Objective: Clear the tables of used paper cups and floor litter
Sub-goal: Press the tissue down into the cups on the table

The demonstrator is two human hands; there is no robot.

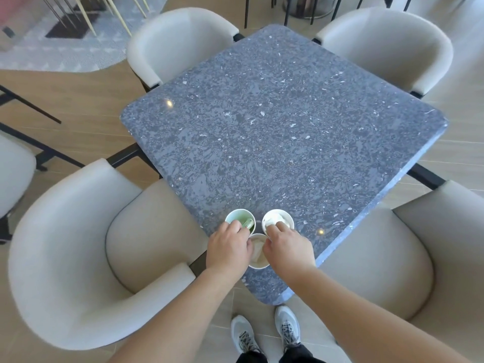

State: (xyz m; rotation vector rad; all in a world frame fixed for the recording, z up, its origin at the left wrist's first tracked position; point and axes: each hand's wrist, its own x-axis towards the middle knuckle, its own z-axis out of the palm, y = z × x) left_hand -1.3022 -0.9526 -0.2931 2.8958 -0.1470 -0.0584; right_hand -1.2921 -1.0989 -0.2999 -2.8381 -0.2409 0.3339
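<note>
Three white paper cups stand close together at the near corner of the speckled blue-grey table [282,127]. The left cup [238,217] has a green wrapper inside. The right cup [279,218] holds crumpled white paper. A third cup [258,254] sits nearest me, between my hands, with paper in it. My left hand [227,248] grips the rim of the left cup with its fingertips. My right hand [286,248] pinches the rim of the right cup, one finger reaching inside.
Four cream armchairs surround the table: near left [86,247], near right [424,252], far left [180,40], far right [387,40]. My grey shoes [264,331] stand on the tan wood floor by the table corner. Another chair [13,169] and black table legs lie at left.
</note>
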